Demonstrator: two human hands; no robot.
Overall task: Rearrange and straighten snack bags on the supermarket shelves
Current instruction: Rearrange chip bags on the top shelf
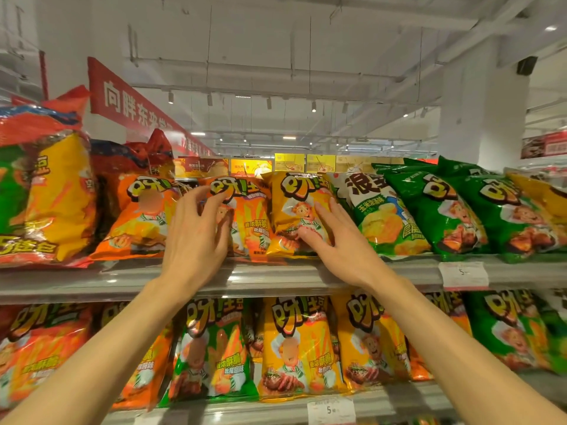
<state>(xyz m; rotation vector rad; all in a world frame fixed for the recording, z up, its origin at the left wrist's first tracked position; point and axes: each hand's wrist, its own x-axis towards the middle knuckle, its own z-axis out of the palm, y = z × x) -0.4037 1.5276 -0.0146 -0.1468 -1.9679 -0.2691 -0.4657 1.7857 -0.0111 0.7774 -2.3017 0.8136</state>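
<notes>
Top shelf [306,273], front rail. Row of snack bags leaning back, most printed with a cartoon chef and bold yellow-and-black Chinese lettering. White bag [377,210] right of centre reads "浪" at top, with a green strip "玉米浓汤味". Price tag [463,273] on the rail shows "5"; a second price tag [330,410] on the lower rail also "5". Red banner [129,102] overhead, white characters "向胖东来学".

Left hand [196,237] reaches up to the orange bag [245,216], fingers spread and bent over its upper left edge, touching the front; whether it actually grips, cannot tell. Orange bag stands just left of the yellow bag [294,210], the two touching.

Right hand [340,240] lies on the yellow bag's right side, fingers fairly straight along it, thumb pressed to the lower front. Not curled round it.

Green bags [438,216] further right. Lower shelf holds more orange, green and yellow bags.
</notes>
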